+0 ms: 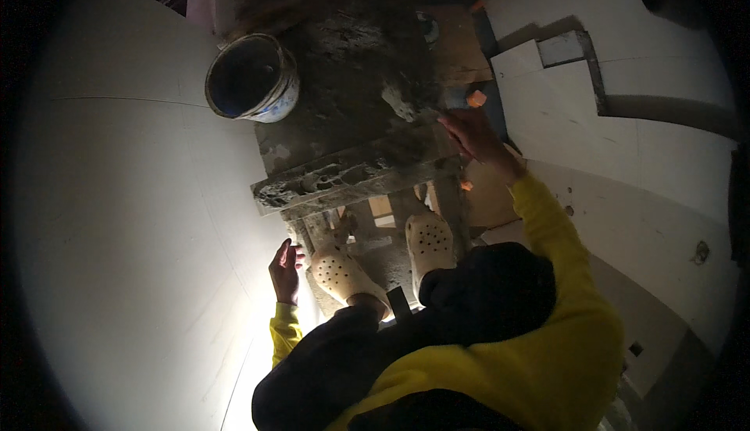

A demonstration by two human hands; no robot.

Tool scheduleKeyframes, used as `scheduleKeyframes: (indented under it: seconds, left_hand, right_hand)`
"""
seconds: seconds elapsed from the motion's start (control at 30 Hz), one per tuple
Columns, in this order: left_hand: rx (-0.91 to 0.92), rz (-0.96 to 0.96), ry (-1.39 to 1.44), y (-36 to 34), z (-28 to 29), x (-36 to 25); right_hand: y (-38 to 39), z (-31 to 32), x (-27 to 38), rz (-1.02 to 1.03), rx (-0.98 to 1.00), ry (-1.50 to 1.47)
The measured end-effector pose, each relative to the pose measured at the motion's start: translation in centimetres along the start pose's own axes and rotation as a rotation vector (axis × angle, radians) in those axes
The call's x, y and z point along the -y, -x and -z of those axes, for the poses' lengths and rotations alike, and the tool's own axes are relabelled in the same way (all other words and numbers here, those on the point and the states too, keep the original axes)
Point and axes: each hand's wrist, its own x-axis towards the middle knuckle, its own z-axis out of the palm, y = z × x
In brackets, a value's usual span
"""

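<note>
My right hand (pixel 467 136) has its fingers curled at the right side of a dark, mortar-smeared board (pixel 328 130), beside a pale lump of mortar (pixel 398 101); what it grips is too dark and blurred to make out. My left hand (pixel 287 263) is held with fingers apart beside the lit wall (pixel 148 220), left of my feet. A mortar-crusted plank (pixel 312 185) lies across the lower part of the board. A dirty white bucket (pixel 277 91) with a dark inside stands at the board's upper left.
My pale clogs (pixel 336 275) rest on a slatted, grimy platform (pixel 363 220). Small orange pieces (pixel 476 98) and brown boards (pixel 457 40) are at the right, beside a white stepped surface (pixel 570 95). Pink plastic (pixel 207 1) hangs at the top.
</note>
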Motion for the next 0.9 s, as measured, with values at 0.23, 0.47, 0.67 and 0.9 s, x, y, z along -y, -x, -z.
scheduleKeyframes:
  seconds: [0.23,0.47,0.67,0.9]
  left_hand:
    - [0.060,0.026,-0.062,-0.9,-1.5,-0.6]
    - [0.022,-0.014,-0.096,-1.4,0.2,-2.1]
    - [0.021,0.005,-0.090,-1.3,-0.8,-1.2]
    - [0.046,-0.017,-0.067,-1.5,-1.2,-0.8]
  right_hand:
    - [8.1,-2.5,-10.2,0.482,-0.299,0.774]
    - [8.5,-3.2,-10.3,0.425,-0.252,0.782]
    - [9.7,-2.7,-9.8,0.406,-0.205,0.827]
    - [8.9,-1.8,-7.3,0.313,-0.211,0.583]
